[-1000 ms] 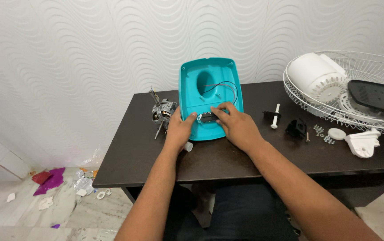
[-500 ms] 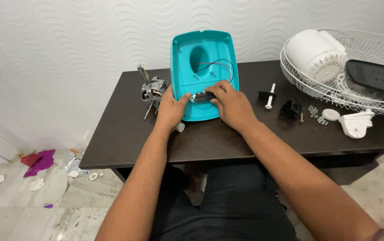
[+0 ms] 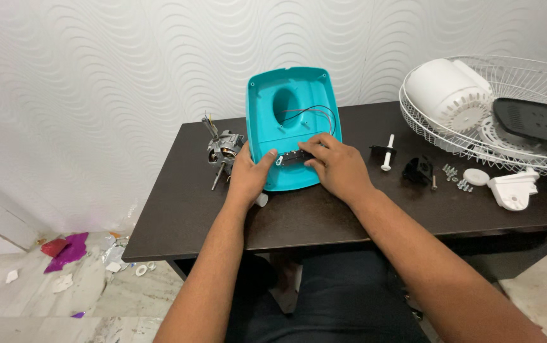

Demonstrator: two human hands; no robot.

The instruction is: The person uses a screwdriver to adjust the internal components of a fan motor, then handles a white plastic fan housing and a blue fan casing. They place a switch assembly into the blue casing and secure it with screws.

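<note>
A teal plastic fan base shell (image 3: 289,108) lies open side up on the dark table (image 3: 324,213), its far end propped against the wall. Thin red and black wires (image 3: 315,114) run across its inside. My left hand (image 3: 248,176) grips the shell's near left edge, thumb resting on the rim. My right hand (image 3: 336,165) presses a small black switch block (image 3: 294,157) inside the shell near the front, fingers curled over it.
A bare fan motor (image 3: 222,151) lies left of the shell. To the right are a white pin (image 3: 387,152), a black knob (image 3: 417,170), loose screws (image 3: 454,178), a white bracket (image 3: 512,189) and a wire fan guard (image 3: 527,114) holding a white motor cover. Scraps litter the floor at left.
The camera view has shifted, so the table sits further right and nearer. Both hands stay on the shell's front; my right fingers have moved slightly over the switch block.
</note>
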